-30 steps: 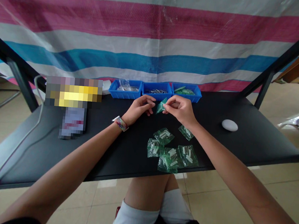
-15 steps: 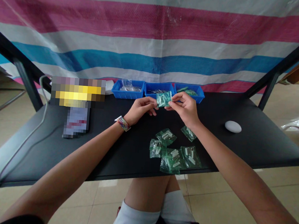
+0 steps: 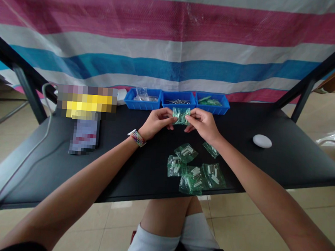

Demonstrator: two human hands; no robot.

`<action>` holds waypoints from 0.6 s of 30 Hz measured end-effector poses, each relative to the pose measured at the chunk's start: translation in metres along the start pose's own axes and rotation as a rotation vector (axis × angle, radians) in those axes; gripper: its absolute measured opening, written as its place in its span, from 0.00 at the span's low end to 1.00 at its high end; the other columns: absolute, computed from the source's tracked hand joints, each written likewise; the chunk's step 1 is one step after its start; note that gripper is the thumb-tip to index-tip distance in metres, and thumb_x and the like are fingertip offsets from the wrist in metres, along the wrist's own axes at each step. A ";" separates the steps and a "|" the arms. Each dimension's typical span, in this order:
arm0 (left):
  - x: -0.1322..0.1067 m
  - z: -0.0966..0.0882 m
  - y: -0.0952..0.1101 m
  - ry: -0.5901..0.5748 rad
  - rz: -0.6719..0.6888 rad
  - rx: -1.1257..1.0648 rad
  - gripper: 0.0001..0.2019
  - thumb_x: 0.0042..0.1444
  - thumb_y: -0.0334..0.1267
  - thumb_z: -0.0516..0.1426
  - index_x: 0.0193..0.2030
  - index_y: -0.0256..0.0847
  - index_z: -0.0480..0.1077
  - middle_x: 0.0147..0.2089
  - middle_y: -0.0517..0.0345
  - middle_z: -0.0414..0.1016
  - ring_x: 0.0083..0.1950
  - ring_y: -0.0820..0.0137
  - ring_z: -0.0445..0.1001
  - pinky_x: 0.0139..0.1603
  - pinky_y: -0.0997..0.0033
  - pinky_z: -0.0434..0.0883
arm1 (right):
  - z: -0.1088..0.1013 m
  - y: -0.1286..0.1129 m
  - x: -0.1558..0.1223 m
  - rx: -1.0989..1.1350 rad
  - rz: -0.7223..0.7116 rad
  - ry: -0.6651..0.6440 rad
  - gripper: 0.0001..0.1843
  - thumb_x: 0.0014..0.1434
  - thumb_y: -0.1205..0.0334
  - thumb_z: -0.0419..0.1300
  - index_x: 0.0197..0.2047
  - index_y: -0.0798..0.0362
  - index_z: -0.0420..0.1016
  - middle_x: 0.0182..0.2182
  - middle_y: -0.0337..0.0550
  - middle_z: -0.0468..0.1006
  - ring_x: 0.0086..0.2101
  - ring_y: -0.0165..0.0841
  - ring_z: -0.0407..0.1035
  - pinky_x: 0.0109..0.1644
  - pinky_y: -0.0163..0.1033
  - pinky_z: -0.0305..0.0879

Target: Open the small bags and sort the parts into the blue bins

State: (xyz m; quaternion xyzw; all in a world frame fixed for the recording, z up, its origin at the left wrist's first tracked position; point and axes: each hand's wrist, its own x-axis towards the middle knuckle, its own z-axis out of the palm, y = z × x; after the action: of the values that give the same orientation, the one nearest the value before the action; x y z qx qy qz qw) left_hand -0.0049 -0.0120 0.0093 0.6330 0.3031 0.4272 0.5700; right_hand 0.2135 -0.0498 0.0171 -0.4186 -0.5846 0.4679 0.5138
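My left hand (image 3: 156,121) and my right hand (image 3: 202,123) pinch a small green plastic bag (image 3: 181,115) between them, just above the black table (image 3: 283,161). The bag is spread flat, with pale pieces inside. Each hand grips one side edge with closed fingertips. Nearer to me lies a loose pile of several filled green bags (image 3: 194,170). A woven band sits on my left wrist (image 3: 135,137).
Three blue trays line the table's far edge: one with clear bags (image 3: 142,98), one with metal pieces (image 3: 178,101), one with green bags (image 3: 212,103). A white oval object (image 3: 261,140) lies to the right. Blurred items (image 3: 84,115) and a grey cable (image 3: 22,160) are to the left.
The green bag went from folded and edge-on to spread flat between both hands, first raised toward the trays, then lowered slightly toward the table.
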 end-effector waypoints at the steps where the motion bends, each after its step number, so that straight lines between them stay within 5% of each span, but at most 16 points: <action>1: 0.000 0.000 0.000 0.005 0.009 -0.002 0.21 0.51 0.47 0.76 0.38 0.38 0.72 0.30 0.63 0.77 0.25 0.75 0.78 0.28 0.77 0.73 | 0.000 -0.001 0.000 -0.001 0.007 0.001 0.29 0.53 0.35 0.76 0.36 0.51 0.73 0.28 0.36 0.78 0.23 0.34 0.80 0.26 0.37 0.79; 10: -0.001 -0.001 0.003 0.045 0.058 0.032 0.19 0.52 0.46 0.76 0.33 0.38 0.73 0.26 0.64 0.74 0.24 0.78 0.72 0.27 0.78 0.68 | 0.001 -0.003 -0.001 0.004 0.000 -0.031 0.25 0.54 0.39 0.77 0.39 0.52 0.79 0.30 0.37 0.79 0.23 0.31 0.77 0.25 0.36 0.77; 18: -0.001 0.000 0.004 -0.001 0.019 0.001 0.20 0.56 0.50 0.74 0.40 0.38 0.74 0.25 0.64 0.75 0.20 0.77 0.72 0.22 0.78 0.70 | -0.002 -0.005 0.001 -0.106 -0.105 0.054 0.23 0.55 0.40 0.75 0.34 0.52 0.82 0.24 0.36 0.76 0.20 0.28 0.69 0.23 0.35 0.69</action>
State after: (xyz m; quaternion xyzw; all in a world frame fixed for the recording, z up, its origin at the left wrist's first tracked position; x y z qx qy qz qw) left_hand -0.0060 -0.0139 0.0131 0.6362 0.2971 0.4321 0.5659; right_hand 0.2150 -0.0499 0.0221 -0.4264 -0.6156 0.3975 0.5303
